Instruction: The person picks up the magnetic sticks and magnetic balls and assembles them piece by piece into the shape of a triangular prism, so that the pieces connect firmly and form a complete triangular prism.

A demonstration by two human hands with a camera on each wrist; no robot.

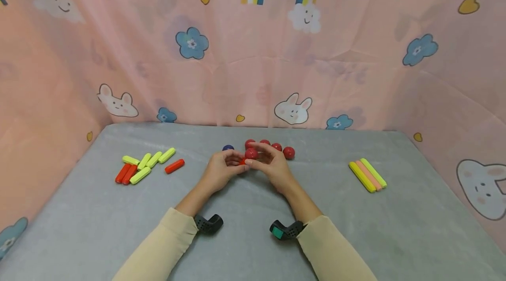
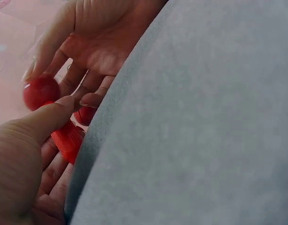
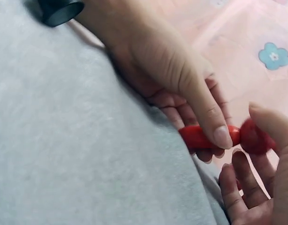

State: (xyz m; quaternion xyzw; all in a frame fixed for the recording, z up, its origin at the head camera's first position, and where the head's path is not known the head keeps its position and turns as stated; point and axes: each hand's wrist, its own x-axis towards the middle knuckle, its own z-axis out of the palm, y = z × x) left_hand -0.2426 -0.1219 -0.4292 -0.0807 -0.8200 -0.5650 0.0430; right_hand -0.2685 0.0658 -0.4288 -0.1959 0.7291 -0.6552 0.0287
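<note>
My left hand pinches a short red stick between its thumb and fingers, near the table's middle. The stick is ribbed along its side and has a rounded end. A shiny red ball is pinched by my right hand, with the thumb and a finger on either side of it. In the right wrist view the ball meets the stick's end, the two in line. In the left wrist view the ball sits at the upper end of the stick. In the head view fingers hide most of the stick.
Behind my hands lie several red balls and a dark blue ball. Yellow-green sticks and red sticks lie at the left. Three sticks, yellow, peach and yellow-green, lie side by side at the right of the grey table.
</note>
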